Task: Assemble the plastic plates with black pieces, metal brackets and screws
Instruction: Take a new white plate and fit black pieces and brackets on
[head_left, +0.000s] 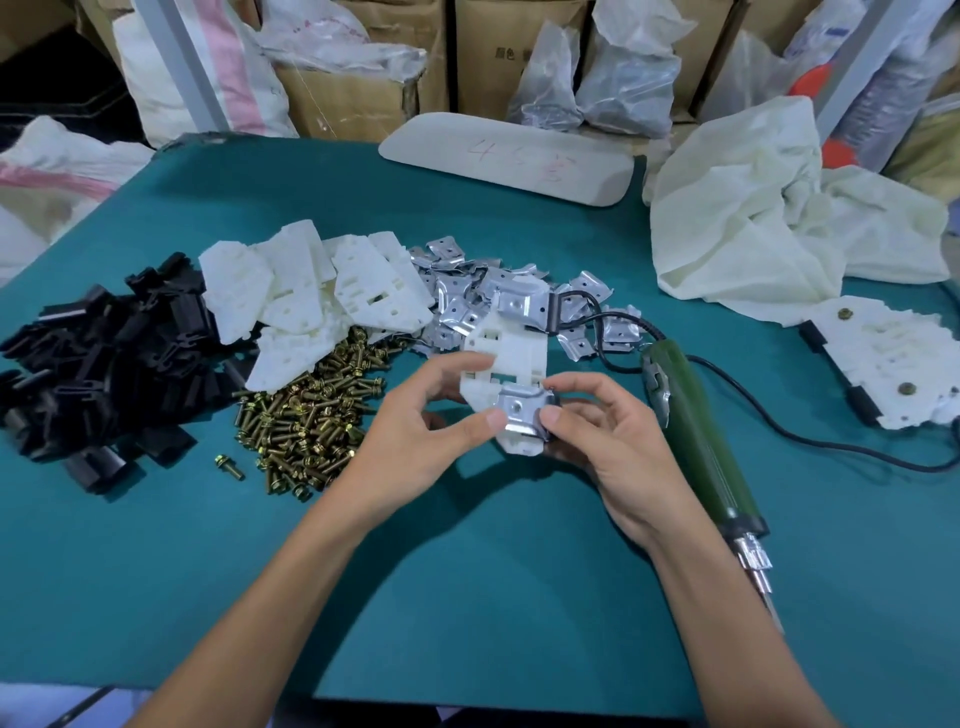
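One wide-angle view from the person's head looks forward and steeply down onto the tabletop (493, 597). It is close, with the left hand (415, 431) and right hand (613, 447) at mid-frame, and cardboard boxes (488, 57) line the top edge.

Tabletop cover (467, 571) plain teal, no pattern; black pieces (104, 364) at left edge glossy black; plastic plates (311, 291) beside them off-white; screws (306, 415) brass-yellow; metal brackets (457, 296) bright silver-grey; single plastic plate (511, 353) at centre white, fitted bracket (522, 410) on it silver; electric screwdriver (696, 431) dark green body, silver tip, black cable (831, 441); finished plates (893, 364) near right edge white, black edging, brass screw heads; cloth (753, 218) at far right corner pale cream; oval board (509, 156) at far edge beige, faint red handwriting; cardboard boxes (488, 57) behind brown; sack (223, 67) white, pink stripe.
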